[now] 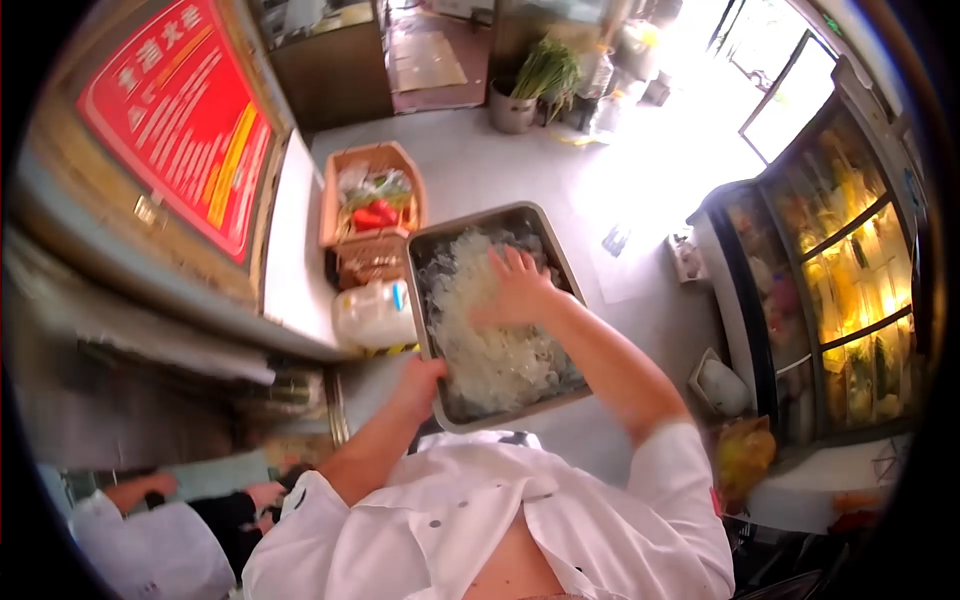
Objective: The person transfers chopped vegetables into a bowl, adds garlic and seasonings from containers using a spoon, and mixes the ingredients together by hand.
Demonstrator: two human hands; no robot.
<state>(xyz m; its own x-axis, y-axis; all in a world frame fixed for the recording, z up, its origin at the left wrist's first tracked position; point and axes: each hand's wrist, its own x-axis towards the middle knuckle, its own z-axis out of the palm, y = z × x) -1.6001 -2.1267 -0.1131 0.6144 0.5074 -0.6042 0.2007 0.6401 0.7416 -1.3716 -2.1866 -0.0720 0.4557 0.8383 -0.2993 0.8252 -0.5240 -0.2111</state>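
Observation:
A deep rectangular metal pan (510,411) is in front of my body, heaped with pale, translucent strands (490,365) that look like glass noodles. My left hand (418,387) grips the pan's rim at the near left corner, fingers partly hidden by the edge. Over the upper middle of the heap is my right hand (522,293), palm down with its fingers spread. Its fingertips point toward the far side of the pan, and nothing is grasped in it.
On the floor at left are an orange crate (326,205) of vegetables and a white plastic jug (375,315). A lit glass-door fridge (860,290) stands right. A pot of greens (513,108) sits ahead. Another person's white-clothed body (150,550) shows lower left.

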